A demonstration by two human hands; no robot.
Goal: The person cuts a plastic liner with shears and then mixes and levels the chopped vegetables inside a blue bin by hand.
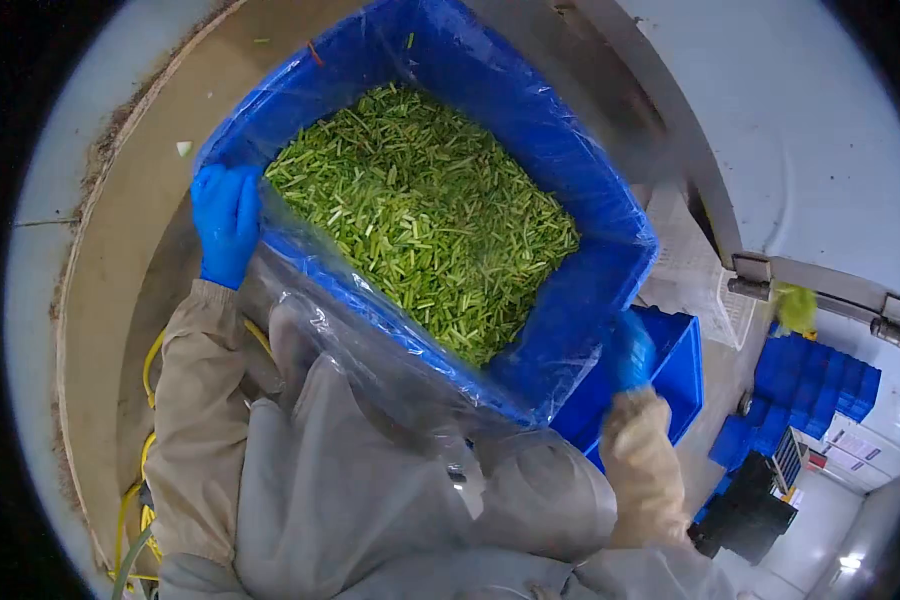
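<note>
A large blue bin (607, 185) lined with a clear plastic bag (355, 300) stands before me, tilted in this view. Inside lies a heap of chopped green vegetable stalks (420, 215). My left hand (226, 222), in a blue glove, is closed over the bin's left corner, fingers curled on the lined rim. Beside the right corner, my right hand (631, 350), gloved in blue too, is smeared by motion and its fingers do not show clearly. Part of the liner hangs over the near side against my grey apron (360, 480).
A second blue bin (682, 375) sits under my right hand. Beyond it are a white crate (685, 255) and stacked blue crates (805, 385). A yellow hose (150, 450) runs at lower left. Small scraps lie on the floor (140, 240) at left.
</note>
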